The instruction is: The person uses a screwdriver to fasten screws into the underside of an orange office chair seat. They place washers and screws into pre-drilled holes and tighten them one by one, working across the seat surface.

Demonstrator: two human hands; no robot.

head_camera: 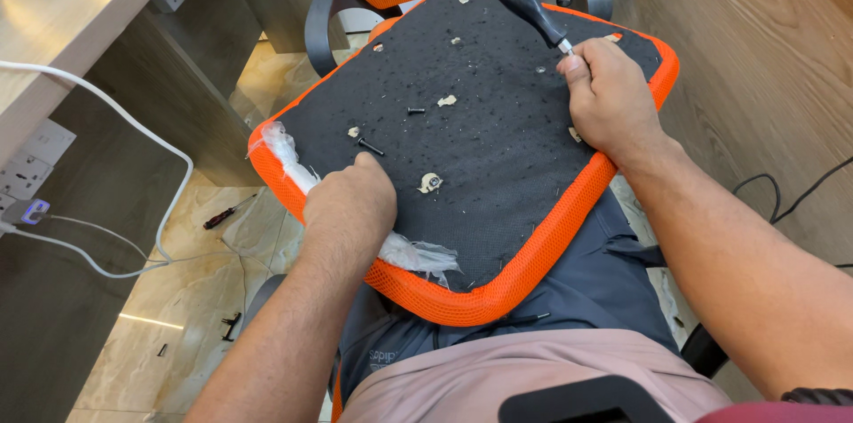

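On my lap, mid frame, lies the seat cushion (pixel 480 147). My right hand (pixel 613 103) pinches the screwdriver (pixel 526 3); my left hand (pixel 351 205), curled shut, presses the cushion. Best to hold it still and the tool straight.

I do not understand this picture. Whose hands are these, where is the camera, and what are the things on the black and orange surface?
The camera sits on a person's head and looks down at their own two bare hands. An upturned chair seat, black underneath with an orange mesh rim, rests on their lap. The right hand grips a screwdriver with a black handle, its tip down on the seat. The left hand rests near the torn clear plastic wrap on the rim. Two loose black screws lie on the seat. Another screwdriver lies on the floor.
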